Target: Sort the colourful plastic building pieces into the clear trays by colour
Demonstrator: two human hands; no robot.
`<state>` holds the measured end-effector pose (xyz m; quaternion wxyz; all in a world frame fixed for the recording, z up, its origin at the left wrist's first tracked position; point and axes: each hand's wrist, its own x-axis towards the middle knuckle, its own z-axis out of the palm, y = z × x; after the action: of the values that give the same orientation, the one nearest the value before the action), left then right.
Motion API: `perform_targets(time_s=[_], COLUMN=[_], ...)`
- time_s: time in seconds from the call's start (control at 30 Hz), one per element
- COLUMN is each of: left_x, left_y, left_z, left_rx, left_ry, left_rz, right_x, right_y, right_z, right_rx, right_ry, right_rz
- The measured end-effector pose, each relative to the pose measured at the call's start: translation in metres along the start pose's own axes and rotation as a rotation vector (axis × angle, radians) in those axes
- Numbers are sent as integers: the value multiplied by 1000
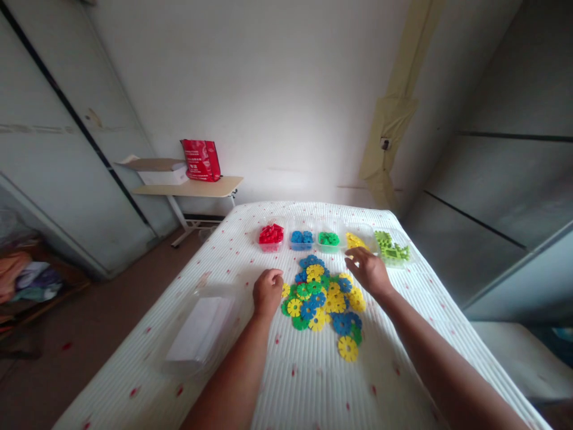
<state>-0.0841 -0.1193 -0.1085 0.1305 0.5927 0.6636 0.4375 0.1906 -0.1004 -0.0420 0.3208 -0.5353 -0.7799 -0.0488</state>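
A loose pile of yellow, blue and green flower-shaped plastic discs (333, 301) is spread mid-table on a white ribbed cloth with red marks (313, 388). The left hand (268, 291) is placed beside the pile's left edge, fingers curled; whether anything is grasped cannot be told. The right hand (369, 272) is held near the pile's far right edge, just before a clear plastic tub of yellow pieces (364, 232); its fingers are loosely bent, grip undetermined. Alongside, a clear tub of red pieces (271, 247) is seen.
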Motion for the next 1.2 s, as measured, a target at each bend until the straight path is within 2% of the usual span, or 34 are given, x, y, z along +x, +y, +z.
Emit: perform_targets(time_s=[0.17,0.27,0.37,0.63,0.83,1.03,1.2], left_x=[0,-1,-1,0,0,0,1], left_y=[1,1,0,-2,-2,-2,-1], left_z=[0,0,0,1,1,1,0], left_rx=[-9,-16,-23,-36,-38,-30,-25], left_ry=[3,5,12,18,13,8,6], left_rz=[-11,-9,-7,-12,-12,-10,-16], right_x=[-54,-69,-74,-74,-73,-66,-68], right_y=[16,20,15,-10,-10,-3,14], right_z=[-11,-19,-23,-19,-13,-29,-28], right_rx=[141,193,225,-116,-193,-210,-121], right_ry=[-22,-92,-218,-417,-445,-523,-342], right_rz=[80,146,174,163,180,209,211])
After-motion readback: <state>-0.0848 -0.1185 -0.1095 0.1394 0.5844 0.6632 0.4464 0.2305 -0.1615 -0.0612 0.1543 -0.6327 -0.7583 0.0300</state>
